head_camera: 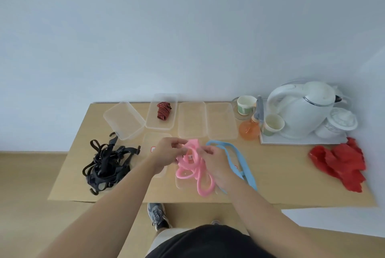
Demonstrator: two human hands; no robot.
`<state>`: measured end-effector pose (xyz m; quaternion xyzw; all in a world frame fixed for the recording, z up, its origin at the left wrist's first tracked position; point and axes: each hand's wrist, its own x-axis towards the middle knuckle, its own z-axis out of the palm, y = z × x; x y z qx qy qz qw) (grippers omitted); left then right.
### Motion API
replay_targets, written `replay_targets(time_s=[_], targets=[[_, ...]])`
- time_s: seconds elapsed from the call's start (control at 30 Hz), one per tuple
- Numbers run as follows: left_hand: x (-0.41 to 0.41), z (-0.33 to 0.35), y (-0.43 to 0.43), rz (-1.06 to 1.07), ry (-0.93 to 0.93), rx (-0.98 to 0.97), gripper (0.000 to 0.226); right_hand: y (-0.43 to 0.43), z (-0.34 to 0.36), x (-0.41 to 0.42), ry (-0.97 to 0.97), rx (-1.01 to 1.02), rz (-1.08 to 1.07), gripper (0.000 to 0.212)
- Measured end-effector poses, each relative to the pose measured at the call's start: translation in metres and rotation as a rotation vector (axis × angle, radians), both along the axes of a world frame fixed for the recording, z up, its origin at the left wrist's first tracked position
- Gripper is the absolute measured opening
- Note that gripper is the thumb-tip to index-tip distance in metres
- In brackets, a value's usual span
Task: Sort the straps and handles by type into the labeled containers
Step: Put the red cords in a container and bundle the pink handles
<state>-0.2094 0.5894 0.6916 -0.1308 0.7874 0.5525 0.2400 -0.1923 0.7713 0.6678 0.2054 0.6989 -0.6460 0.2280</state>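
I see my left hand (166,151) and right hand (214,164) over the counter (291,184), both gripping a tangle of pink straps (193,172). A blue strap (233,153) lies just right of them, and black straps (104,166) are heaped to the left.

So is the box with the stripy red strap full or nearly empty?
Nearly empty. The clear box holds just one rolled red-and-black strap, and bare bottom shows all around it.
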Motion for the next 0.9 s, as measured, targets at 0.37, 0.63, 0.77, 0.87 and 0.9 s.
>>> replay_targets(time_s=[0.37, 0.63, 0.77, 0.87, 0.9], targets=[[-0.012, 0.031, -0.004, -0.079, -0.011, 0.178, 0.023, 0.009, 0.032, -0.02, 0.043, -0.264, 0.026, 0.012], [-0.023, 0.041, -0.013, -0.103, 0.059, 0.295, 0.019, 0.005, 0.056, -0.024, 0.109, -0.329, 0.076, 0.016], [-0.024, 0.048, -0.014, -0.176, 0.058, 0.384, 0.013, 0.002, 0.056, -0.019, 0.045, -0.466, -0.07, 0.008], [-0.02, 0.054, -0.009, -0.255, 0.077, 0.427, 0.013, -0.002, 0.05, -0.017, 0.069, -0.253, -0.134, 0.008], [-0.019, 0.055, -0.008, -0.274, 0.077, 0.441, 0.011, -0.005, 0.05, -0.016, 0.103, -0.133, -0.107, 0.008]])
